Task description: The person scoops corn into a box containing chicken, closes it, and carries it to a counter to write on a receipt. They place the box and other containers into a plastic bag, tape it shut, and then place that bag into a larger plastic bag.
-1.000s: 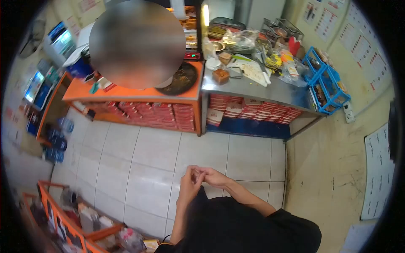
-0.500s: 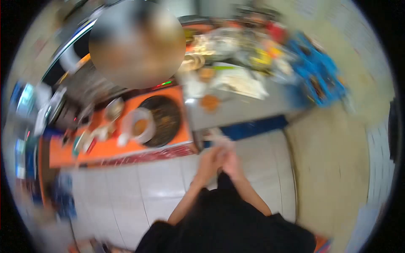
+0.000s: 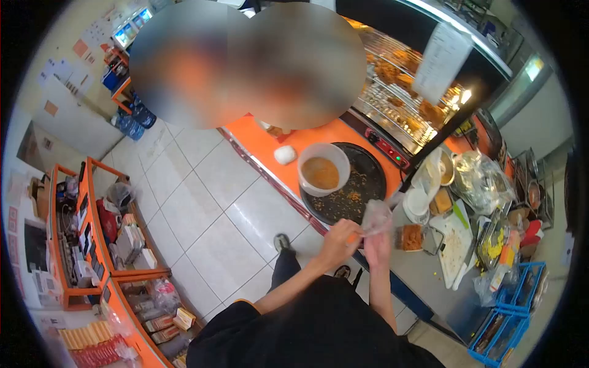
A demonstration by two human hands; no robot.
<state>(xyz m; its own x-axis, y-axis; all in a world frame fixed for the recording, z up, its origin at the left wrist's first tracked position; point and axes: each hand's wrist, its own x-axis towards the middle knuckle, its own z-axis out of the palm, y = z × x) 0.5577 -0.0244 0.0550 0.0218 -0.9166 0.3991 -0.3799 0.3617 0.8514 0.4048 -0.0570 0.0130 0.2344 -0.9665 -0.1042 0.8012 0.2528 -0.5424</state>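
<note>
Both hands are close together in front of my body, just off the edge of the orange counter. My left hand (image 3: 341, 241) has its fingers closed, pinching the lower edge of a thin clear plastic sheet, like a disposable glove or bag (image 3: 377, 216). My right hand (image 3: 376, 250) points upward, and the crumpled plastic covers its fingers, so their grip is hidden. Beyond the hands, a round dark tray (image 3: 367, 178) with crumbs lies on the counter. A white tub (image 3: 322, 170) with an orange-brown powder stands on its left part.
A lit glass display case (image 3: 399, 92) with fried food stands behind the counter. On the metal table to the right are a container of orange-brown food (image 3: 410, 237), a white cutting board (image 3: 451, 245) and blue baskets (image 3: 500, 337). Two people, blurred, stand across the orange counter (image 3: 245, 132).
The view has swung left, bringing floor and shelves into sight, and has sharpened. My hands remain together with the clear plastic, now nearer the dark tray's edge in view.
</note>
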